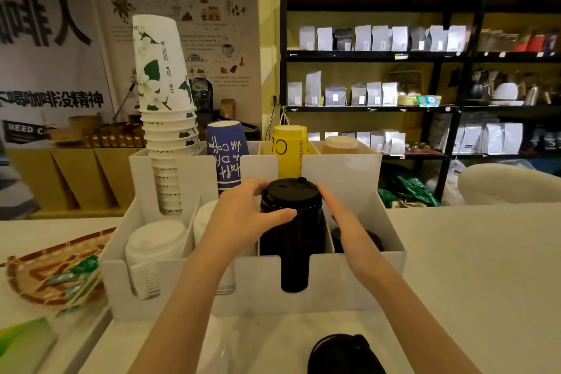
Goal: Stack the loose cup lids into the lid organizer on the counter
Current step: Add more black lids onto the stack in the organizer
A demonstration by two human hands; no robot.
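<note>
Black lids: a tall stack of smooth, matte plastic discs with raised rims, standing in the organizer's third front slot from the left; its top rises above the slot walls.
Left hand: fingers spread and curved round the upper left of the black stack, thumb pressed on its front, fingertips at the top rim.
Right hand: fingers straight and together, flat against the stack's right side, not curled round it.
Organizer: white, smooth, boxy, with thin dividers and U-shaped cut-outs in its front wall; it sits on the table.
White lids: ribbed, domed stack in the slot at the far left of the organizer.
Second white stack: in the slot just left of the black lids, partly hidden by the left wrist.
Low black lids: a short stack in the slot right of the tall one.
Loose lid: black, round, with a raised spout, lying on the table in front of the organizer.
Cups: tall paper stack, white with green print, in the organizer's rear left slot.
Table: white, smooth.
</note>
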